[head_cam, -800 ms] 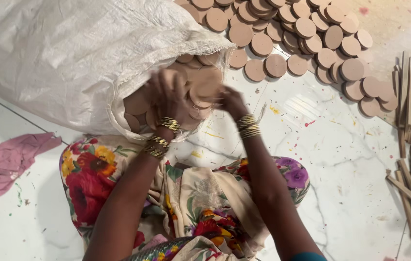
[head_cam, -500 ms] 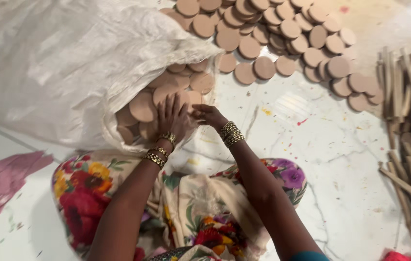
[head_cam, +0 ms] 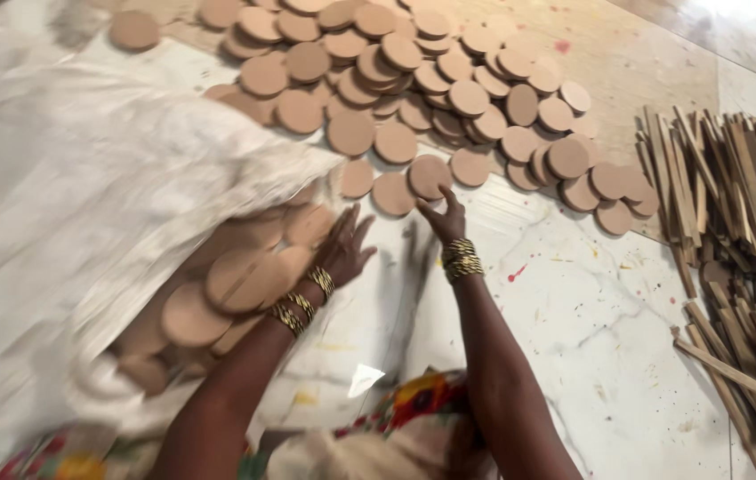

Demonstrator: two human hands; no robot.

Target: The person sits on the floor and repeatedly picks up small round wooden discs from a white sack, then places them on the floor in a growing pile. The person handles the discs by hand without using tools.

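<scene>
Our hands have come out of the white sack [head_cam: 84,222]. Our left hand [head_cam: 340,251] is open and empty beside it. Our right hand [head_cam: 443,216] now touches a brown disc [head_cam: 429,175] on the floor [head_cam: 574,302].

Single view: camera on your head, angled steeply down and forward over your forearms, close to the paint-flecked white marble floor [head_cam: 591,329]; no second view shares the scene.

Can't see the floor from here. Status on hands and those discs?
Left hand open, at the discs spilling from the white sack. Right hand open, fingertips at a disc on the pile's edge. Wooden sticks lie clear, off right.
</scene>
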